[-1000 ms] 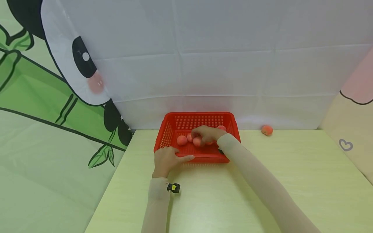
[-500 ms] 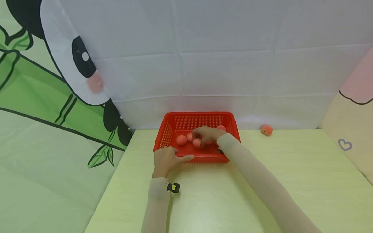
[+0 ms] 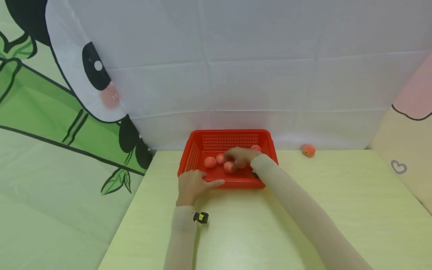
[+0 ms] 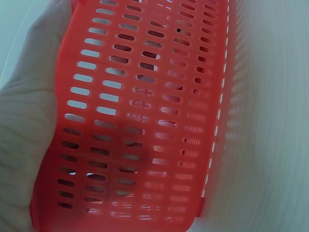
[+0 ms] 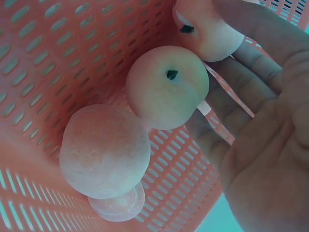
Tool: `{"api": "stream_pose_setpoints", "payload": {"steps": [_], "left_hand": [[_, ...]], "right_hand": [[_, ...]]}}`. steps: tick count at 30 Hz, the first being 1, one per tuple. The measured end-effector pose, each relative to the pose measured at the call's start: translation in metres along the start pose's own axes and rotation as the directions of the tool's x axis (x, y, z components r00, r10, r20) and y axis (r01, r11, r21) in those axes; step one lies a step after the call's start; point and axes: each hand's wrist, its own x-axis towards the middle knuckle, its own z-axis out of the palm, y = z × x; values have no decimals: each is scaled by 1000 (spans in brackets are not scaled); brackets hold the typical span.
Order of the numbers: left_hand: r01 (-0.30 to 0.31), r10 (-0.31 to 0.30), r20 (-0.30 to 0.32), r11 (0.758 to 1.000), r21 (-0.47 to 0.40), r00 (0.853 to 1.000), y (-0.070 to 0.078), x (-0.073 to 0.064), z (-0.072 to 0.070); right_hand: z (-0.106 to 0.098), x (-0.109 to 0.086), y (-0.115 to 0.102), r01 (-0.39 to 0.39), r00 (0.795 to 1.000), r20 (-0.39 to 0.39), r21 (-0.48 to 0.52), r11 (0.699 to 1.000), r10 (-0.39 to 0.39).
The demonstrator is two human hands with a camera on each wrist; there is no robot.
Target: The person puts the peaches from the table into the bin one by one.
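Observation:
My left hand [image 3: 194,183] holds the near left corner of the red plastic basket [image 3: 233,132], its thumb lying along the front rim. In the left wrist view that hand [image 4: 29,111] is pressed against the edge of the slotted basket wall [image 4: 116,145]. My right hand [image 3: 239,154] is down inside the basket, fingers curled round a peach [image 3: 228,167]. From the right wrist, the thumb overlaps this peach [image 5: 212,31] and the fingers [image 5: 236,72] reach behind it. Another peach [image 5: 166,87] sits right beside the fingertips, with a paler one [image 5: 106,152] close by.
Several peaches lie in the basket, among them one at the left [image 3: 210,162] and one at the back right [image 3: 256,148]. Outside it, a single peach [image 3: 308,150] rests at the back of the pale table [image 3: 236,232]. A printed cloth backdrop [image 3: 263,67] rises directly behind.
My right hand's fingers sit very slightly farther right, so a little more of the peach behind them shows. The left hand and the basket have stayed in place.

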Motion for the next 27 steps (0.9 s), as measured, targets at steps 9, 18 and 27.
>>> {"api": "stream_pose_setpoints", "payload": {"steps": [9,18,27], "left_hand": [[6,-6,5,1000,-26,1000,0,-1,0],[12,-12,7,999,-30,1000,2,-1,-1],[-1,1,23,1000,-22,1000,4,0,-2]], "right_hand": [[-1,-6,-2,-38,999,3,9,999,38],[-14,-17,6,6,1000,-21,19,1000,-5],[-53,-69,-8,218,956,-186,-66,974,-227]]}}
